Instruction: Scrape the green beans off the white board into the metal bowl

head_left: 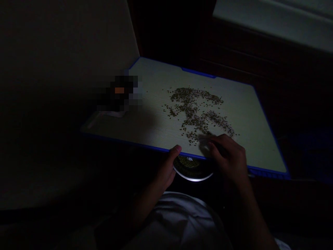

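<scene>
Small dark seeds lie scattered in uneven patches over a pale board with a blue rim. Just below the board's near edge is a round bowl with a bright rim and more seeds inside. My left hand is closed at the bowl's left side, its thumb overlapping the board's edge. Over the near right end of the seeds, my right hand is curled with its fingertips together, close to the board. Shadow hides what those fingertips hold, if anything.
A blurred-out patch with an orange spot covers something at the board's left end. A plain pale surface rises on the left. At the upper right is a light ledge. Light cloth covers my lap. Deep shadow fills the surroundings.
</scene>
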A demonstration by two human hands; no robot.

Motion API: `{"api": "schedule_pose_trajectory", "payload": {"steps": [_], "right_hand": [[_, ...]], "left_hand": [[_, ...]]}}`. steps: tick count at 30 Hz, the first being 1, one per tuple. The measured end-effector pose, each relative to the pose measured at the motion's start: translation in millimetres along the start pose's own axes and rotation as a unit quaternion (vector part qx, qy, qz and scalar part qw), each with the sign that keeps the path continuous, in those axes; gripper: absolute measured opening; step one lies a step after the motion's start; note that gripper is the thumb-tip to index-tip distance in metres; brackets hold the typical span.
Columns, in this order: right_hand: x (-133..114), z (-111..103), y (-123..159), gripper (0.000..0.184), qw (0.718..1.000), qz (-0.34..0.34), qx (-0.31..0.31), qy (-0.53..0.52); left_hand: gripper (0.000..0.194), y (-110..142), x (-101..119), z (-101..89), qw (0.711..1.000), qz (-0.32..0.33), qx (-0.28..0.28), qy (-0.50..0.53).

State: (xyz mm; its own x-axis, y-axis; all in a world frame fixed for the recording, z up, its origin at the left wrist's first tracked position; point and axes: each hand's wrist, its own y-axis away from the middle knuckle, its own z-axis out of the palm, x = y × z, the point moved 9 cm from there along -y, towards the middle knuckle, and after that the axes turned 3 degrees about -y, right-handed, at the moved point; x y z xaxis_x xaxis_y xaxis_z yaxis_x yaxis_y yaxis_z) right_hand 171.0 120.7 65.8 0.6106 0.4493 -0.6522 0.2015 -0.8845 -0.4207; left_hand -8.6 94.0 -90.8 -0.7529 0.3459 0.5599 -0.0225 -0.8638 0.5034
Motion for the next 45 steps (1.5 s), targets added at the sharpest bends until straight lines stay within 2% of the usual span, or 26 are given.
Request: {"api": "schedule_pose_trajectory", "payload": {"steps": [5,11,18,24,26,34,45], "right_hand": [[-4,0,1,0.012,0.999,-0.012,-0.021,-0.022],[-7,-6,3,0.01,0.999,-0.018,-0.011,-0.026],[-10,2,4,0.011,0.998,-0.033,-0.036,-0.029],[4,-9,7,0.013,0.999,0.002,0.052,0.016],[5,-10,6,0.013,0.998,0.003,0.061,0.018],[-8,5,2,0.015,0.998,-0.044,-0.031,-0.032],[-9,4,6,0.014,0.997,-0.04,-0.043,-0.058]], "left_hand": [[0.05,1,2,0.1,1.0,0.008,0.006,-0.001],[0.054,0,0,-1.1,1.0,0.008,0.002,0.003],[0.052,0,0,-0.8,1.0,0.008,0.003,0.004],[0.052,1,2,1.6,1.0,0.011,-0.009,-0.002],[0.053,1,2,0.4,1.0,0.011,-0.005,-0.004],[0.055,-1,0,-1.2,1.0,0.008,0.001,-0.007],[0.056,-2,-1,-3.7,1.0,0.011,0.009,-0.006]]}}
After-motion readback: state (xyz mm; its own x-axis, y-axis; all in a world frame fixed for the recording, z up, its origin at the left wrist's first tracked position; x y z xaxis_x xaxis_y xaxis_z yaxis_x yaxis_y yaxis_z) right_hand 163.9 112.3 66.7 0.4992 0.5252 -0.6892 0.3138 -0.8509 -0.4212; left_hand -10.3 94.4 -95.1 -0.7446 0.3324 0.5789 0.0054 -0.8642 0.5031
